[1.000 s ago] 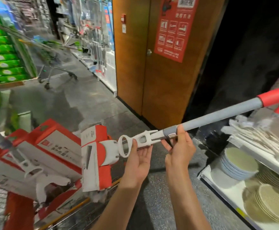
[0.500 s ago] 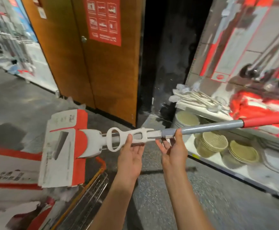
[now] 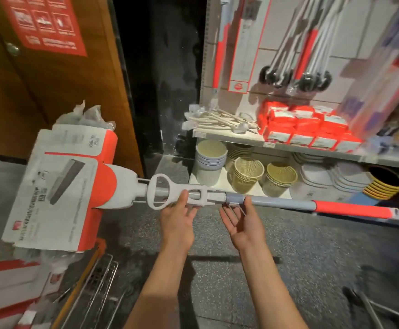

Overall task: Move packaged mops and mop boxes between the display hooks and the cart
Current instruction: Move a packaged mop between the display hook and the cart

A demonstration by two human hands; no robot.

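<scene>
**A:** How far along does it look?

**B:** Take the display wall (image 3: 276, 55) as the landmark. Mops (image 3: 288, 48) already hang high on it, and a long boxed one (image 3: 240, 43) hangs at its left edge. Well to its left and lower down, the cart (image 3: 91, 288) shows at the bottom, with red and white mop boxes (image 3: 1, 293) lying in it.

**A:** And the one being carried?

**B:** The packaged mop (image 3: 58, 193) lies level between cart and wall, its boxed head over the cart's edge, its red grip (image 3: 352, 209) pointing under the wall's shelf (image 3: 312, 148).

**A:** The hands?

**B:** The left hand (image 3: 178, 218) cups the white lever from below, thumb over it. The right hand (image 3: 243, 220) lies palm up under the grey pole, fingers (image 3: 228, 213) loose and mostly straight, thumb against the pole.

**A:** So?

**B:** I'd judge it mid-transfer: not hung, not laid down, with several boxes left.
</scene>
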